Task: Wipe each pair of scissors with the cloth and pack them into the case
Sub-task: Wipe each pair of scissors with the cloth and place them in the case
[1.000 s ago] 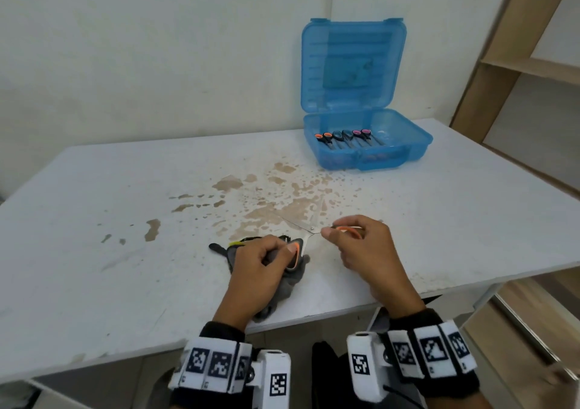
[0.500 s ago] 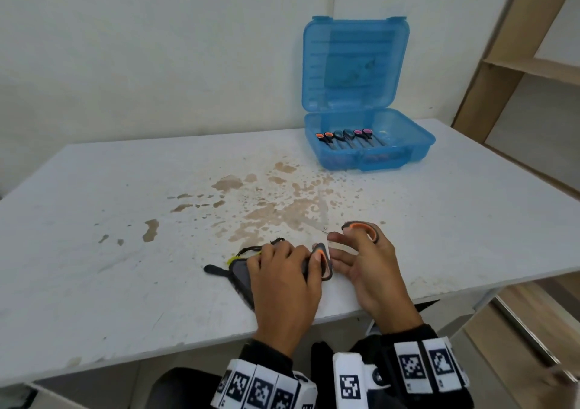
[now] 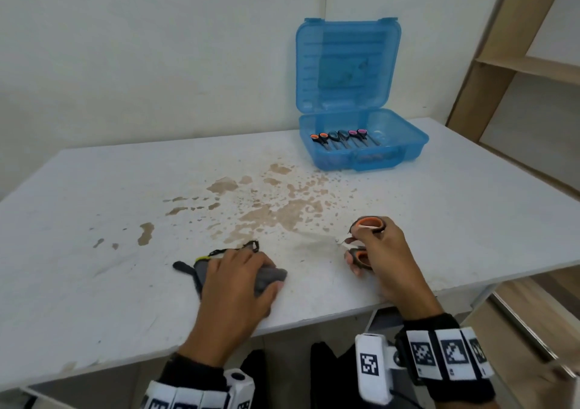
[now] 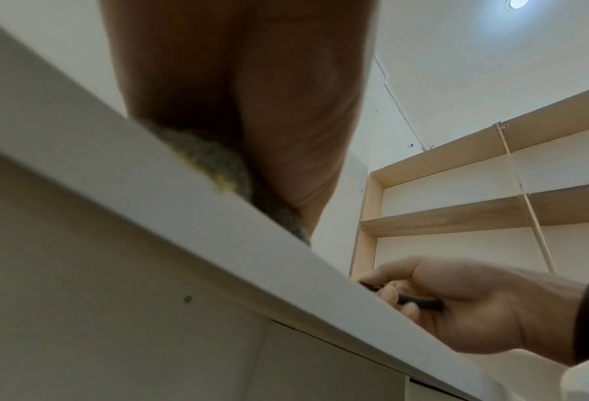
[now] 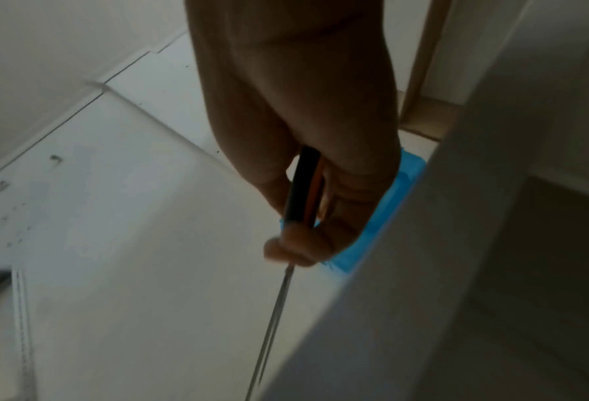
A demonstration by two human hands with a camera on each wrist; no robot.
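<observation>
A white, brown-stained rectangular table [image 3: 94, 208] carries an open translucent blue plastic case [image 3: 364, 154] near its far right corner and a crumpled grey cloth [image 3: 266, 275] near its front edge.

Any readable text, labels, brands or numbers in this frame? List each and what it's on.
No readable words, brands or numbers in any view.
Wristbands: square black-and-white coded markers only, no letters.
Blue case lid: a faint patch, perhaps a label, too blurred to read.
Scissors in the right hand, cloth: no print visible.
</observation>
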